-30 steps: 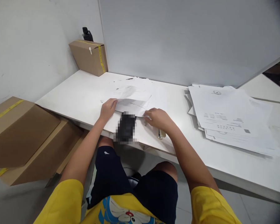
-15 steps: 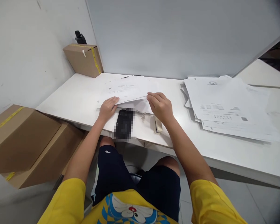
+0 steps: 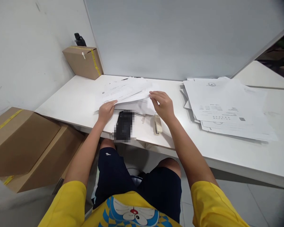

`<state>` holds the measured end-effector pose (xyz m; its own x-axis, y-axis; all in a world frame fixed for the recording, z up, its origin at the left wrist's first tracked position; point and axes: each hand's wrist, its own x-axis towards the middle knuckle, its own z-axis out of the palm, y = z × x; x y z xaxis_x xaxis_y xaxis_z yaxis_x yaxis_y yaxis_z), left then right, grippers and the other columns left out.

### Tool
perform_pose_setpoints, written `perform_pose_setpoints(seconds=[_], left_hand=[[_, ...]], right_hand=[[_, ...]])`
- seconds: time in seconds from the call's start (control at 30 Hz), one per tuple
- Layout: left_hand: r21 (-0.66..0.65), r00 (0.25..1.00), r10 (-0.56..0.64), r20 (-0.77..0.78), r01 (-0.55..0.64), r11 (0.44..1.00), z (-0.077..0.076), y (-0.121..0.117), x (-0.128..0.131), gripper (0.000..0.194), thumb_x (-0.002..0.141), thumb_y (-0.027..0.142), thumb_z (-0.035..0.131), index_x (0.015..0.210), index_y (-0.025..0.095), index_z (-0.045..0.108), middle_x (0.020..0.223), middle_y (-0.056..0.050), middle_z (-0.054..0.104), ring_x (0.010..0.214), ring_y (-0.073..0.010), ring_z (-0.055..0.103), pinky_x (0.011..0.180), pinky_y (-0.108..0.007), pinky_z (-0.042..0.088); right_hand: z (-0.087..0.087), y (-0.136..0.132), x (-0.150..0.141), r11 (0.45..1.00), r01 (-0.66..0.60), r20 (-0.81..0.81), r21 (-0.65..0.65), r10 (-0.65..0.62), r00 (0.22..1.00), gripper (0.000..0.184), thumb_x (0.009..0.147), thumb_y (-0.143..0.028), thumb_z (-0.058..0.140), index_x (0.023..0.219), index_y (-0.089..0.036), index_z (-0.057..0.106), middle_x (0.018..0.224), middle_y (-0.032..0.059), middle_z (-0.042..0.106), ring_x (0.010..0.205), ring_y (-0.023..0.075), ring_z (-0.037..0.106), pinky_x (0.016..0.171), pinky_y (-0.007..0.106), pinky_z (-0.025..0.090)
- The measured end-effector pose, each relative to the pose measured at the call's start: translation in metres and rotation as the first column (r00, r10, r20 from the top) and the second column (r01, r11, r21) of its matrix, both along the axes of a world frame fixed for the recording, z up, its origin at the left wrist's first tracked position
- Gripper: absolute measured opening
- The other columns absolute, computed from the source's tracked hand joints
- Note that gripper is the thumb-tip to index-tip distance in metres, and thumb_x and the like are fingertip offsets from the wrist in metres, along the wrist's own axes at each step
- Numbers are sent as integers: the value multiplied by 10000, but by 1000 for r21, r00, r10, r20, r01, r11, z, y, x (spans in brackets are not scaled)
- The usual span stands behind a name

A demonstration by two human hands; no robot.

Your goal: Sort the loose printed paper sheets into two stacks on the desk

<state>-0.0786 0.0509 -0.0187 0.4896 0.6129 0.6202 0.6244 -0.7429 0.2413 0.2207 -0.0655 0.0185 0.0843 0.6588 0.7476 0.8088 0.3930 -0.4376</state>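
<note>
Printed white paper sheets [image 3: 125, 92] lie in a loose pile in front of me, their near edges lifted. My left hand [image 3: 107, 110] is closed on the near left edge of the top sheets, thumb below and fingers above. With fingertips pinched, my right hand [image 3: 162, 104] holds the right corner of a sheet, which bows upward between the hands. Just below the pile lies a black phone [image 3: 124, 126], partly blurred out. A cream stapler [image 3: 158, 124] rests on the table beneath my right hand.
To the right is a larger stack of printed sheets [image 3: 223, 107] on the white table [image 3: 63, 97]. A taped cardboard box [image 3: 81, 61] stands at the back left corner. More cardboard boxes [image 3: 21, 142] sit left of the table. A grey partition [image 3: 165, 37] rises behind.
The sheet's right side has been raised and bowed a little more, opening a gap over the pages below. The view has shifted slightly, and the stapler shows more fully.
</note>
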Motion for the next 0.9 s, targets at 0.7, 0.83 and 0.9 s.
perform_pose_setpoints(seconds=[0.7,0.83,0.9], left_hand=[[-58,997,-70,-33,68,996,2,-3,4,486,999,543,423,1151,195,727,1172,-99,748,1146,-270,683,1025,-455,525],[-75,999,-36,-20,35,997,3,0,6,526,1025,524,344,1147,182,724,1197,-95,740,1180,-264,665,1059,-460,500],[-92,1000,-21,-16,19,996,2,1,7,544,1036,509,307,1140,176,724,1206,-95,736,1190,-261,658,1067,-464,494]], right_hand=[[-4,2,1,986,27,20,-166,-24,1000,134,899,-178,487,903,-232,610,975,75,694,799,206,627,718,352,512],[-6,2,2,987,5,-72,-162,-17,997,140,896,-191,476,922,-233,608,966,66,700,805,197,655,755,359,543],[-6,2,6,994,3,-128,-106,-17,992,149,889,-192,474,933,-231,611,959,64,706,847,200,672,797,370,559]])
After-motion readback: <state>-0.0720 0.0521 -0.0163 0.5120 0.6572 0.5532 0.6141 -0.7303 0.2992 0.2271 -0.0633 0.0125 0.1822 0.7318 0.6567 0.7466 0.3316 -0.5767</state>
